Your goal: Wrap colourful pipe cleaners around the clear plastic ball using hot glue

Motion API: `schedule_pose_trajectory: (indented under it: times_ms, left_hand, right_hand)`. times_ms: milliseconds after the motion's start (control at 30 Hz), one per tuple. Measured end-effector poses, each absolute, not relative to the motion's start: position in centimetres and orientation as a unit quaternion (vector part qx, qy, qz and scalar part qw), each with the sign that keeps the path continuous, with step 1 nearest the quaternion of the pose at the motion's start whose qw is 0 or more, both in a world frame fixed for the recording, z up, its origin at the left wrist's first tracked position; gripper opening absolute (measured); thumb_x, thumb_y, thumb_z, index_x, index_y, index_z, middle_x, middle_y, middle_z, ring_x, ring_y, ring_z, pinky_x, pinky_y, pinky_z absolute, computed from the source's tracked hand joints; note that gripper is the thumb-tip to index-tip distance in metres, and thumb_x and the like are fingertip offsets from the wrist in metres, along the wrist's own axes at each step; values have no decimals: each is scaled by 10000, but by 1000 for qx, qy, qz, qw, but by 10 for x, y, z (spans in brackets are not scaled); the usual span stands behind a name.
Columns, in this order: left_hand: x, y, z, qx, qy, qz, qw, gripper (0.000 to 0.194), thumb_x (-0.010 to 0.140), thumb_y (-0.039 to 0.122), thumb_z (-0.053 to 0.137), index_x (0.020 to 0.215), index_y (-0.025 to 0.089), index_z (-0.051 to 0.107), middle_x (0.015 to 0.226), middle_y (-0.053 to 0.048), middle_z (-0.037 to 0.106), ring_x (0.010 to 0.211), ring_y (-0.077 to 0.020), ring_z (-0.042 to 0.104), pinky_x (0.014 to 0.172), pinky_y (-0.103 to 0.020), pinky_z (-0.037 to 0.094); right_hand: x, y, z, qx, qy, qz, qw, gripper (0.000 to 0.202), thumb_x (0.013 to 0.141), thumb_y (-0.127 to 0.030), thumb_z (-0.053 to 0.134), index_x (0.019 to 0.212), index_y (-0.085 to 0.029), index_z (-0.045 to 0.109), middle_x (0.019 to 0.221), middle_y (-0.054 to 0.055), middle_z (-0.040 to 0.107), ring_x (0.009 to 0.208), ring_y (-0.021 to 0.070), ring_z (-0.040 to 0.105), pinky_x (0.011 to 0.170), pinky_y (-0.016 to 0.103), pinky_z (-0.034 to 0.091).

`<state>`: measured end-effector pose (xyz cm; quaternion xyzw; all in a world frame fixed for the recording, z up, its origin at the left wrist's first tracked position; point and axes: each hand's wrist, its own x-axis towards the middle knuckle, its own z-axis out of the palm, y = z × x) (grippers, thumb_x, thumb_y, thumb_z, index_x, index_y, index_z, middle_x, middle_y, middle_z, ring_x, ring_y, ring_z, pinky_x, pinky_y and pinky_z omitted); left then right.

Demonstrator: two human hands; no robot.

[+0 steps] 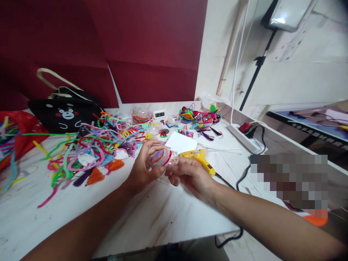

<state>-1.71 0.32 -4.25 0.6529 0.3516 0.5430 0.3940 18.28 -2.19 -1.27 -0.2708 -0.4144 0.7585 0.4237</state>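
Observation:
Between my two hands is a clear plastic ball wrapped in pipe cleaners, with purple, orange, blue and red bands. My left hand is closed around its left side. At the ball's right side, the fingers of my right hand pinch its clear, partly bare end; whether they also hold a small piece is hidden. Just behind my right hand lies a yellow hot glue gun, its black cord running right. A white sheet of paper lies beyond the ball.
Loose pipe cleaners heap across the left. A black bag and a red plastic bag stand behind them. Finished colourful ornaments, a small digital clock and a clear bowl sit at the back. A power strip lies right.

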Motion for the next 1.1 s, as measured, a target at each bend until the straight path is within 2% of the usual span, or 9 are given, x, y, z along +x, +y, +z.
schedule_pose_trajectory:
  times_ms: [167,533,800,1000,1100]
  left_hand:
    - [-18,5,-45,644,355,546,401,673,761,403,910,1345,299,592,1264,-81,810,1163,-348,795,945,-516,659]
    - [-13,3,-39,634,371,541,410,635,747,340,859,1304,289,559,1181,-57,810,1060,-296,796,900,-462,649]
    - [-11,-1,-32,618,374,526,449,630,761,348,874,1308,311,561,1261,-61,797,1110,-301,789,919,-474,651]
    - [-7,-2,-29,591,386,541,456,682,716,393,940,1279,264,576,1362,-121,764,1336,-360,723,1105,-522,591]
    - [-4,-2,-28,568,396,560,455,681,702,422,966,1253,252,603,1340,-118,763,1304,-365,738,1081,-502,603]
  right_hand:
    - [182,-20,-16,-267,-437,744,430,350,671,-478,982,700,-195,778,730,24,763,617,139,610,619,314,442]
    - [181,-19,-19,-271,-410,752,440,301,665,-418,967,702,-173,797,754,47,775,612,139,619,628,312,470]
    - [181,-16,-22,-256,-405,756,445,335,641,-453,1002,710,-184,815,741,34,764,614,137,619,610,285,471]
    - [182,-15,-24,-253,-396,756,455,320,653,-423,1011,714,-174,819,744,35,769,637,138,636,619,273,488]
    - [182,-13,-26,-247,-404,752,459,376,643,-465,1036,735,-170,821,762,39,779,671,146,671,630,266,514]
